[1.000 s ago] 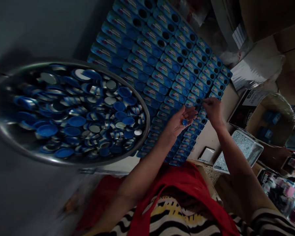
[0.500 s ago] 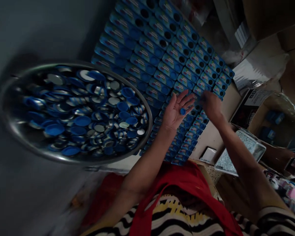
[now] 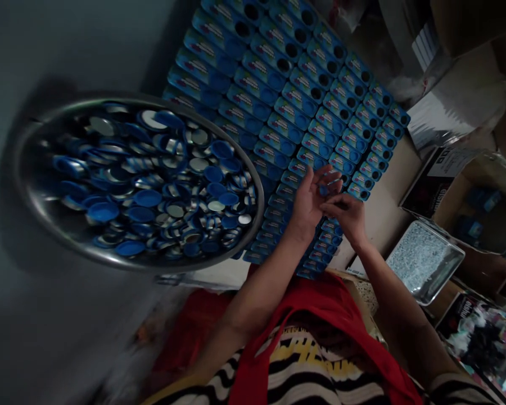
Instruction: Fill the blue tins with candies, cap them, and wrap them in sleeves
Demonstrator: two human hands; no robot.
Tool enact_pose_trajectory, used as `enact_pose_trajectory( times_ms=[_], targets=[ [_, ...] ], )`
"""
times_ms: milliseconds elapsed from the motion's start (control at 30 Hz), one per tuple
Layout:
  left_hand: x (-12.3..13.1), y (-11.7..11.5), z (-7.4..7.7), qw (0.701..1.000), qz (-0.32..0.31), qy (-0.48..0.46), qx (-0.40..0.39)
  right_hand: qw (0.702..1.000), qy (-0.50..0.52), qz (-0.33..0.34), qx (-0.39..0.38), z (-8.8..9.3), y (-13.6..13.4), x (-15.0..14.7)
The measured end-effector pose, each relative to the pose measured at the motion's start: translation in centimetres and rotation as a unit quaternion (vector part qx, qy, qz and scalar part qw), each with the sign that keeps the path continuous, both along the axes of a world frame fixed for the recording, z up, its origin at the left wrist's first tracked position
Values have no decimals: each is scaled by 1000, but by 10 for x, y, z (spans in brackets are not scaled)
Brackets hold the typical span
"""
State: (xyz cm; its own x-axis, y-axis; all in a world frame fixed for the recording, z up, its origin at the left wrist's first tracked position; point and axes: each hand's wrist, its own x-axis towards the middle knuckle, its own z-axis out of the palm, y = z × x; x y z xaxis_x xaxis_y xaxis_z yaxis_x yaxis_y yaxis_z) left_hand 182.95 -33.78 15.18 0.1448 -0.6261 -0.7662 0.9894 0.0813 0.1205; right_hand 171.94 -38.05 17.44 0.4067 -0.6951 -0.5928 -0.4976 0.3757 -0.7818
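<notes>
1. Left hand (image 3: 308,201): palm up and wide, fingers loosely spread, above the near rows of blue containers (image 3: 287,95). A small blue cap (image 3: 322,190) lies on its fingers, cradled and not clenched.
2. Right hand (image 3: 348,216): just beside the left, its fingers drawn narrow and pointing into the left hand's fingers at the cap. Whether they already grip the cap cannot be told; the light is dim and the contact is hidden.
3. The containers stand packed edge to edge in slanted rows. Many show a dark round opening at one end; near the hands the view is too dim to tell whether the openings are covered.
4. A round metal bowl (image 3: 152,265) sits left of the containers, its rim touching or overlapping their edge, heaped with loose blue caps (image 3: 147,198) and silvery discs.
5. To the right, well apart, are a metal tray (image 3: 447,275) of pale granules and a black carton (image 3: 425,185).
6. Judgement: the step in hand is a fingertip pick from the open palm. Handling so small a cap calls for a fine pinch and a steady, level left palm, lest it roll off among the rows.
</notes>
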Motion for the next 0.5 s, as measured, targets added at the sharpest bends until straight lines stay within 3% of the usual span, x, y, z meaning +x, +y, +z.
enact_pose_trajectory(
  times_ms=[133, 233, 300, 367, 500],
  targets=[
    [-2, -7, 1, 999, 3, -36, -33, 984, 28, -4, -178, 8, -22, -2],
    [1, -12, 2, 998, -21, -15, -59, 944, 63, 96, -309, 4, -27, 0],
    [1, -15, 2, 997, -29, -14, -63, 927, 71, 155, -335, -1, -20, 3],
    [-1, -16, 2, 997, -24, -24, -67, 927, 58, 163, -334, -6, -9, 3],
    [-6, 6, 1, 992, -48, -102, -47, 953, 77, 69, -285, -15, -12, -8]
  ],
)
